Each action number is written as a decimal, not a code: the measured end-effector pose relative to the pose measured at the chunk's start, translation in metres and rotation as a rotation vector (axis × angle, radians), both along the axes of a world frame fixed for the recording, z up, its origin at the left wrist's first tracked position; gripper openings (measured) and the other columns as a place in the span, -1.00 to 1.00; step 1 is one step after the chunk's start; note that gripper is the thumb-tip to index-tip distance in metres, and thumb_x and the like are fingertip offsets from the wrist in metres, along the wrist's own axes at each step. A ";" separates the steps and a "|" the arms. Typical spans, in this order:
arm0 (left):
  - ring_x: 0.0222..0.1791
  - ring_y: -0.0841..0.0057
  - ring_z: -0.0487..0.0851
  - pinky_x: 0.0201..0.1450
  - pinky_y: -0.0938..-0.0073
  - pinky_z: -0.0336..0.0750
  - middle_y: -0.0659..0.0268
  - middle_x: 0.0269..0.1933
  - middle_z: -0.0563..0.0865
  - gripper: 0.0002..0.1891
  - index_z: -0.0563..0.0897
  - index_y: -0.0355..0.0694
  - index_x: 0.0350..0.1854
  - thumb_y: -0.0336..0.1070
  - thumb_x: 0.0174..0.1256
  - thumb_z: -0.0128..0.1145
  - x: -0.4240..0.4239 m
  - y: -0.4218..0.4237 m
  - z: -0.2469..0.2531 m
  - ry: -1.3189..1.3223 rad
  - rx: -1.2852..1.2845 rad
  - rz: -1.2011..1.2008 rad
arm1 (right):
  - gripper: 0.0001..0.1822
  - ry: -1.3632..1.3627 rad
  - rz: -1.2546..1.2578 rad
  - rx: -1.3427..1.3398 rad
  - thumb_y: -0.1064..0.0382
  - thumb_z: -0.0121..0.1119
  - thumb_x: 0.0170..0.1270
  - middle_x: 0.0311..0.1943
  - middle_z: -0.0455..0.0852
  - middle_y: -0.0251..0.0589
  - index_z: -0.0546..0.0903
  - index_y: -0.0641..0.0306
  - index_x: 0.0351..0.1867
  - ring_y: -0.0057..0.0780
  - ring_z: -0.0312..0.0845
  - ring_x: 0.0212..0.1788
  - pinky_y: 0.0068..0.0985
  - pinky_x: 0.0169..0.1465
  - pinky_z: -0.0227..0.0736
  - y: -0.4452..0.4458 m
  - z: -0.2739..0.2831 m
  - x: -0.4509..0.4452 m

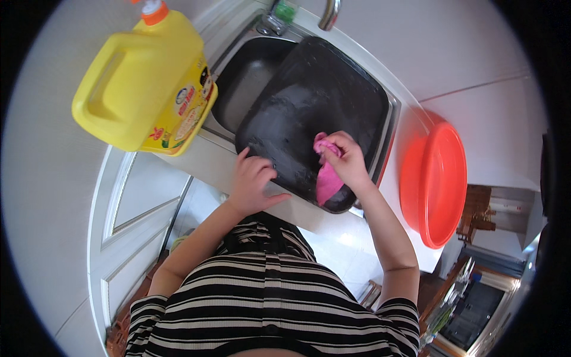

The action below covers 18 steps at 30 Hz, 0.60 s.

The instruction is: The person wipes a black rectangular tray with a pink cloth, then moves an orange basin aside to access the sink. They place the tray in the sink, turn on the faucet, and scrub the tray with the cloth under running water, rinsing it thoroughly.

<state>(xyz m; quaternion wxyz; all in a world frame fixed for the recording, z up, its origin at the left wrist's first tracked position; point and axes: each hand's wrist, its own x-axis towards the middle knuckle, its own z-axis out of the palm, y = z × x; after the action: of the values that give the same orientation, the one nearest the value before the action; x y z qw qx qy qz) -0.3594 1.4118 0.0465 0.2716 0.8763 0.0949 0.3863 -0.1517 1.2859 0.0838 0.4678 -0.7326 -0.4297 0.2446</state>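
A large black pan or tray [308, 102] with rounded corners lies tilted across the sink, its dark surface wet and shiny. My right hand [350, 160] grips a bunched pink cloth [329, 182] over the pan's near right part, and one end of the cloth hangs down towards the near edge. At the near left edge is my left hand [252, 185], fingers spread and thumb pointing right. Its fingertips meet or nearly meet the rim; the exact contact is hard to tell.
A steel sink basin [250, 76] shows left of the pan, with a faucet spout [330, 15] above. A big yellow detergent jug [134, 85] with an orange pump stands at left on the counter [209, 154]. An orange-red plastic basin [441, 187] rests on edge at right.
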 end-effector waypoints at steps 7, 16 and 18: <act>-0.65 0.37 0.54 -0.56 0.40 0.39 0.22 -0.68 0.50 -0.68 0.47 -0.28 -0.55 -0.16 0.19 0.23 -0.027 0.017 -0.016 0.469 -0.556 0.296 | -0.78 -0.551 0.021 0.103 0.42 0.25 0.06 -0.20 0.56 -0.04 0.63 0.34 -0.20 -0.13 0.57 -0.22 -0.42 -0.13 0.49 0.073 -0.007 0.036; -0.82 0.46 0.48 -0.71 0.41 0.36 0.26 -0.72 0.51 -0.64 0.45 -0.30 -0.54 -0.13 0.37 0.00 -0.018 0.016 -0.024 0.486 -1.279 0.149 | -0.85 -0.646 0.237 0.030 0.30 0.21 0.01 -0.31 0.55 -0.06 0.59 0.28 -0.37 -0.08 0.53 -0.24 -0.23 -0.17 0.45 0.114 -0.051 -0.060; -0.83 0.50 0.46 -0.73 0.44 0.34 0.29 -0.72 0.50 -0.64 0.44 -0.29 -0.54 -0.13 0.37 0.00 -0.017 0.018 -0.026 0.473 -1.320 0.139 | -0.86 -0.637 0.372 0.067 0.30 0.22 0.01 -0.33 0.55 -0.11 0.60 0.22 -0.35 -0.11 0.53 -0.25 -0.26 -0.19 0.45 0.111 -0.041 -0.065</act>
<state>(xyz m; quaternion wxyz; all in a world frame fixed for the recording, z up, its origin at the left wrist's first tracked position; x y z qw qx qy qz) -0.3765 1.4294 0.0206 0.6932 0.5810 0.4218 0.0635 -0.2168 1.3972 0.0424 0.2818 -0.6658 -0.6872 0.0710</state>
